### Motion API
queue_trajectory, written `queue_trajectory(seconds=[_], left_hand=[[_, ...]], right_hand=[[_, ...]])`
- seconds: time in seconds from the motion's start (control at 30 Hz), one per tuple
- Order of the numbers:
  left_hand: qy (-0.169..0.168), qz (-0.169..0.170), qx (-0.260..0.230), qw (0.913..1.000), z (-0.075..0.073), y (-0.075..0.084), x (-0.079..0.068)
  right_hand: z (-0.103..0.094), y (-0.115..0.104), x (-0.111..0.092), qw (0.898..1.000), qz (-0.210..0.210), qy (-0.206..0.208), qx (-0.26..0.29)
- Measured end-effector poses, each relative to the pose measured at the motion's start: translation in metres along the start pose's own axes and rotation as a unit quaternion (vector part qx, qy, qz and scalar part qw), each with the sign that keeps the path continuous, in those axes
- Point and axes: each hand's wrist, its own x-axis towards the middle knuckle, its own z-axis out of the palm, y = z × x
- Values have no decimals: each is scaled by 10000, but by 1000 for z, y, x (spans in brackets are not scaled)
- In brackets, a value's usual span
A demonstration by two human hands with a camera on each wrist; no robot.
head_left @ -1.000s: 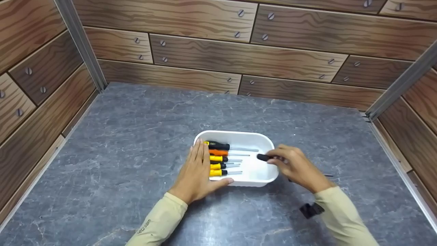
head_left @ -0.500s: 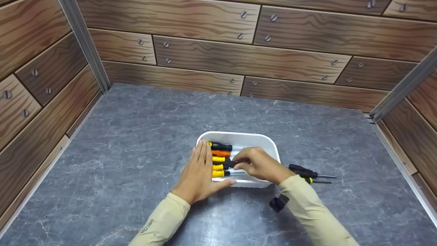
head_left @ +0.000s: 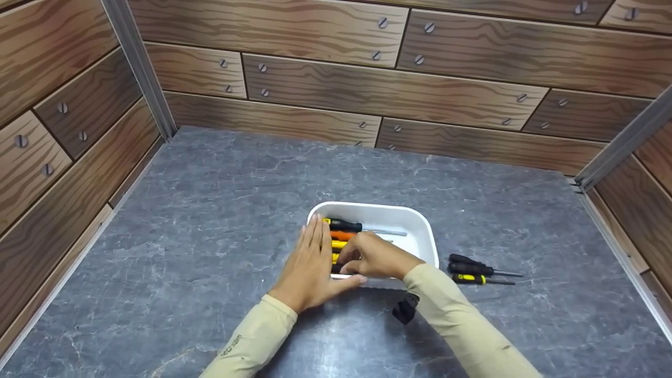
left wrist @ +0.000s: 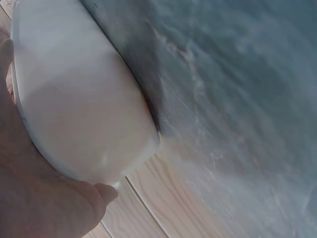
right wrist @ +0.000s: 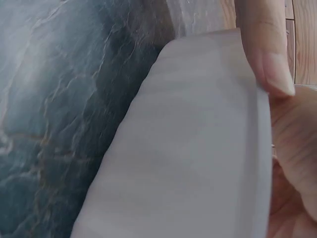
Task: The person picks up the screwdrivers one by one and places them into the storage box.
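Observation:
In the head view a white plastic tray (head_left: 401, 212) holds several screwdrivers lying side by side, handles to the left. Farthest back is a black-handled screwdriver (head_left: 344, 225), then an orange-handled one (head_left: 342, 235) and yellow-handled ones (head_left: 338, 244). My left hand (head_left: 304, 268) rests on the tray's left end with straight fingers, its thumb along the front rim. Inside the tray, my right hand (head_left: 375, 255) pinches a black screwdriver handle (head_left: 337, 268) near the front wall; its shaft is hidden under the hand. Both wrist views show mainly the tray's outer wall.
Right of the tray, on the grey marbled tabletop (head_left: 236, 210), lie a yellow-and-black screwdriver (head_left: 470, 279) and two black-handled screwdrivers (head_left: 472, 269), shafts pointing right. Wood-patterned walls (head_left: 315, 79) enclose the back and sides.
My right hand has carried the black screwdriver from the tray's right end leftward, then down toward the front beside the yellow handles. The left hand has stayed on the tray.

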Motion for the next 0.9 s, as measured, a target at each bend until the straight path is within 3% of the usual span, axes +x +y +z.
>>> queue_trajectory(seconds=[0.27,0.57,0.9], left_hand=[[184,150,-72,9997,2,-1,-2],[201,148,-17,9997,1,0,-1],[344,207,32,9992,2,-1,-1]], right_hand=[[2,-3,10,9994,-140,-303,-65],[5,-6,16,9983,-114,-145,-544],[6,-9,23,9967,-407,-108,-688]])
